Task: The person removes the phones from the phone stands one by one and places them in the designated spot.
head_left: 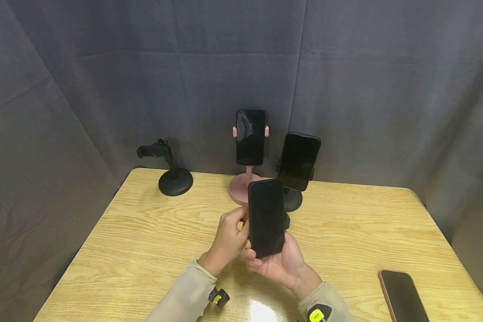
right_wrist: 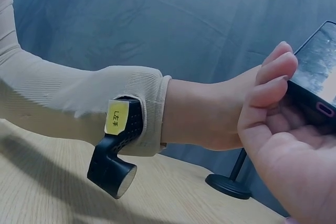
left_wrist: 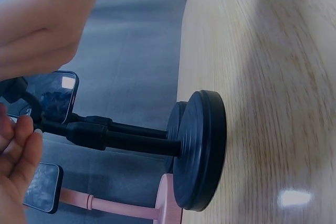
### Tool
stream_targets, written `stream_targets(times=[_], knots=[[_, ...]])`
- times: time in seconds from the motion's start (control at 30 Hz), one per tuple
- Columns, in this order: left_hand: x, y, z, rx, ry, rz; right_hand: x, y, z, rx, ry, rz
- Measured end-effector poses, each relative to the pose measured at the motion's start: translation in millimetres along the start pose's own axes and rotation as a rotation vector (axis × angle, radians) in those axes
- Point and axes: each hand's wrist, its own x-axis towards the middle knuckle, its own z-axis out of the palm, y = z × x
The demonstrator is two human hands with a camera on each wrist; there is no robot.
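My right hand [head_left: 283, 266] holds a black phone [head_left: 267, 218] upright from below, its dark screen facing me; in the right wrist view the curled fingers [right_wrist: 273, 85] lie along its edge. Behind the phone's left edge, my left hand [head_left: 228, 235] has its fingers curled. The left wrist view shows those fingertips [left_wrist: 32, 142] pinching the upper joint of a black phone stand [left_wrist: 139, 144], whose round base rests on the table. From the head, the held phone covers most of that stand; a bit of its black clamp [head_left: 287, 221] shows at the right edge.
A pink stand [head_left: 241, 188] bearing a phone [head_left: 250, 138] and a black stand [head_left: 293, 200] with another phone [head_left: 299, 161] stand behind my hands. At the back left is a black stand [head_left: 175, 181] without a phone. One more phone [head_left: 404, 297] lies at the table's front right.
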Motion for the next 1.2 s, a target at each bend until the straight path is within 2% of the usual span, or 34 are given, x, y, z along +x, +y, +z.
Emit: stream_targets(times=[0.33,0.5,0.7,0.87,1.2], knots=[[0.2,-1.4,0.6,-0.04,-0.026,-0.014,-1,0,2,0.01,-0.004,0.035],[-1.0,-1.6,-0.2,-0.037,-0.042,-0.034,-2,2,5,-0.019,0.002,0.036],[-1.1,-2.4,0.5,-0.026,-0.03,-0.022,-5,2,8,-0.066,0.01,-0.005],[0.0,-3.4,1.4,-0.019,-0.024,0.008,-9,2,12,-0.089,0.053,-0.038],[0.7,-2.9,1.2,-0.018,-0.024,0.045,-15,3,23,-0.243,0.078,-0.092]])
